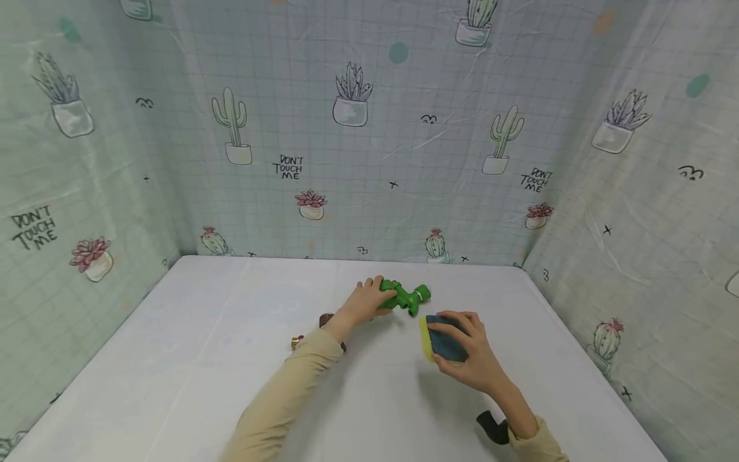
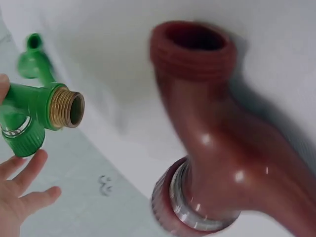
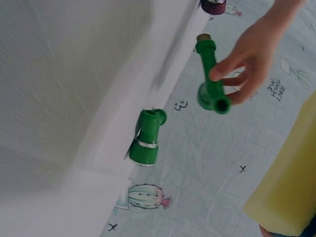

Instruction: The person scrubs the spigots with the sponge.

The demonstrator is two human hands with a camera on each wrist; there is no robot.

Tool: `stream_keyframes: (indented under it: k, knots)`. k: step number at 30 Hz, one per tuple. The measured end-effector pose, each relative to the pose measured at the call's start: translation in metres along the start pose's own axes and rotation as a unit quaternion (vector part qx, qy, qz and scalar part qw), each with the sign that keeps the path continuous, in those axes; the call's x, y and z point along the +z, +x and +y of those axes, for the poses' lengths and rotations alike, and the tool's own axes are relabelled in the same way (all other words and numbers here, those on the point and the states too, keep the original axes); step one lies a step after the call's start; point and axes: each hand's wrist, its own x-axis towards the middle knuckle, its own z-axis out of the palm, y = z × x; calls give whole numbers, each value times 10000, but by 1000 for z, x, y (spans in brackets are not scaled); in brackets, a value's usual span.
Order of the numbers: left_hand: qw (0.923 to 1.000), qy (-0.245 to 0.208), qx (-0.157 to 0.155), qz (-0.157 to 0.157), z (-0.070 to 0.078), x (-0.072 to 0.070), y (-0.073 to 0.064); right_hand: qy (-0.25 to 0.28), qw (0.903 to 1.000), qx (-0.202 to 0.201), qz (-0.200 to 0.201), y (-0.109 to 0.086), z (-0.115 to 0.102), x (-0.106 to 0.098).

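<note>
My left hand (image 1: 364, 300) grips a green plastic tap (image 3: 207, 61) by its body, with fingers and thumb around it. A brass threaded end (image 2: 67, 107) of this tap shows in the left wrist view. Just right of it, a second green tap (image 1: 417, 299) lies on the table. My right hand (image 1: 470, 353) holds a sponge (image 1: 446, 339) between thumb and fingers; it has a yellow foam side (image 3: 291, 177) and a dark blue-green scouring side. The sponge is above the table, in front of the second green tap.
A brown-red tap (image 2: 212, 133) lies on the white table (image 1: 219, 321), partly hidden by my left forearm in the head view. A brass-coloured end (image 1: 296, 341) peeks out left of that forearm. By my right wrist lies a black curved piece (image 1: 492, 428). Cactus-print cloth (image 1: 392, 147) walls the back and sides.
</note>
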Motion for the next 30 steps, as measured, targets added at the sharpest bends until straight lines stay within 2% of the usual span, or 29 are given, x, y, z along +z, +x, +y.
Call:
stream_keyframes:
  k: [3, 7, 10, 12, 15, 19, 22, 27, 28, 29, 30]
  knots:
    - [9981, -537, 154, 275, 0, -13, -8, 42, 10000, 13, -17, 1, -1, 0]
    - [9908, -1160, 218, 662, 1, -28, -21, 75, 10000, 16, -13, 2, -1, 1]
    - [9796, -1851, 91, 781, 3, -38, -33, 119, 9999, 11, 35, 4, -3, 3]
    - [9662, -2452, -28, 795, 5, -45, -42, 153, 9999, 28, 66, 6, -5, 4]
    - [9340, -3445, -177, 931, 9, -54, -55, 206, 9997, 94, 105, 10, -11, 9]
    - [8790, -4617, -201, 1173, 17, -60, -71, 312, 9991, 217, 197, 16, -19, 18]
    - [8432, -5252, -236, 1123, 24, -60, -82, 483, 9981, 241, 298, 22, -27, 27]
    - [7923, -6013, -386, 961, 34, -60, -96, 749, 9956, 122, 551, 28, -39, 39]
    - [7788, -6189, -420, 927, 35, -61, -98, 770, 9953, 94, 585, 29, -41, 41]
    - [7611, -6414, -427, 871, 35, -62, -100, 801, 9948, 69, 623, 30, -43, 43]
    - [7393, -6673, -426, 792, 34, -64, -103, 802, 9947, 61, 644, 30, -44, 44]
